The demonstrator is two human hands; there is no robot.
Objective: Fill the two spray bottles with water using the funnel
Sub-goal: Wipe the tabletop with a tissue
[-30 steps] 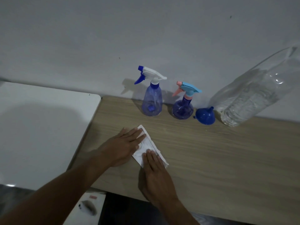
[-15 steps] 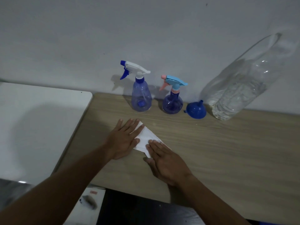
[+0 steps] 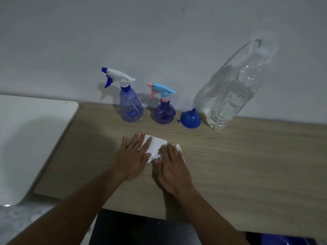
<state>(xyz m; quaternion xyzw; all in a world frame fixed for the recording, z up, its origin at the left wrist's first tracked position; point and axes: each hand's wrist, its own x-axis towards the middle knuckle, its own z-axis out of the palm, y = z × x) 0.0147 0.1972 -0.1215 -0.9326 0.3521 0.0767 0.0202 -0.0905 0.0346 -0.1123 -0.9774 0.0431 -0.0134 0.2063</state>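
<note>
Surface: wooden table [image 3: 230, 156] against a plain grey wall, dim light.
Bottles: white-trigger spray bottle [image 3: 130, 105] and blue-trigger spray bottle [image 3: 164, 108] at 12 o'clock, triggers still on.
Funnel [image 3: 190, 119]: upside down, just beside the large water bottle [image 3: 230, 98] at 1 o'clock.
Change: the white cloth [image 3: 155, 147], diagonal a second ago, lay squared up; wiping or folding, filling not begun.
Hands: left hand [image 3: 131, 156] and right hand [image 3: 174, 167] flat on the cloth, fingers spread, gripping nothing.
Writing: none legible.

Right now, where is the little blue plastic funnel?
The blue plastic funnel sits upside down near the wall, between the round purple spray bottle and the big clear water bottle.
</note>
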